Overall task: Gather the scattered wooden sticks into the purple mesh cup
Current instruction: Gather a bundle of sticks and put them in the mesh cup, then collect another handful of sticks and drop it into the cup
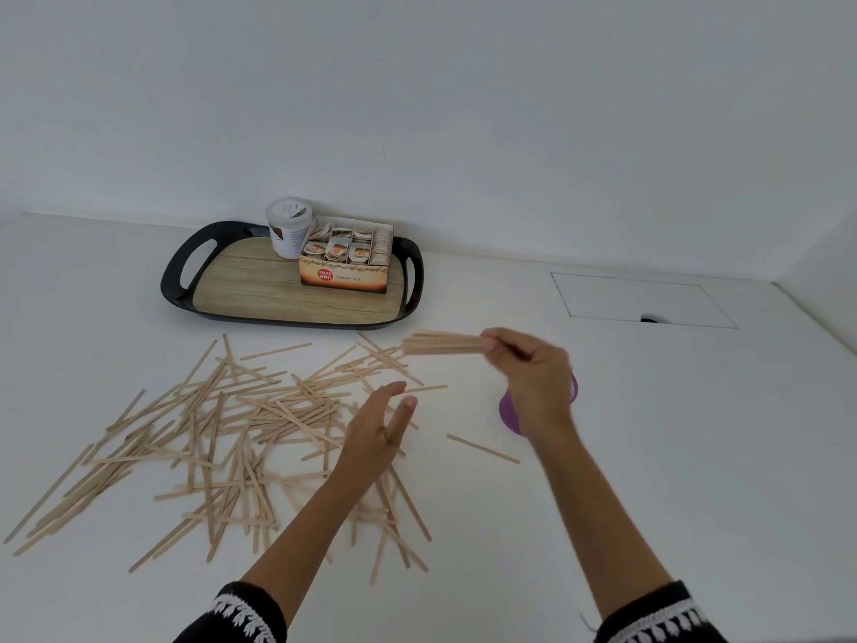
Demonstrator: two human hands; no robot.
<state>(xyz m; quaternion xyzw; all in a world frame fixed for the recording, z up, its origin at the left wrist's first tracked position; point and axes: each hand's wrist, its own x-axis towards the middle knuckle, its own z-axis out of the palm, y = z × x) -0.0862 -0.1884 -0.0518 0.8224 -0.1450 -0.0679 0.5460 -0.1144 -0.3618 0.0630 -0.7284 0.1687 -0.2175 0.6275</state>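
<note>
Wooden flat sticks (222, 424) strewn on white tabletop (649, 457); right hand (533, 373) pinching a bundle (440, 343), left hand (380, 433) relaxed, fingers straight.

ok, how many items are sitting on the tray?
2. A white tub stands at the back of the tray; the open tea box sits just right of it, touching. Anything behind them would be hidden.

— What sort of place is this?
— It looks like an office tea corner: a plain white counter (649, 457) against a white wall (463, 85), with a handled tray (185, 252) holding a ginger tea box (343, 273) and a lidded tub (288, 227).
</note>
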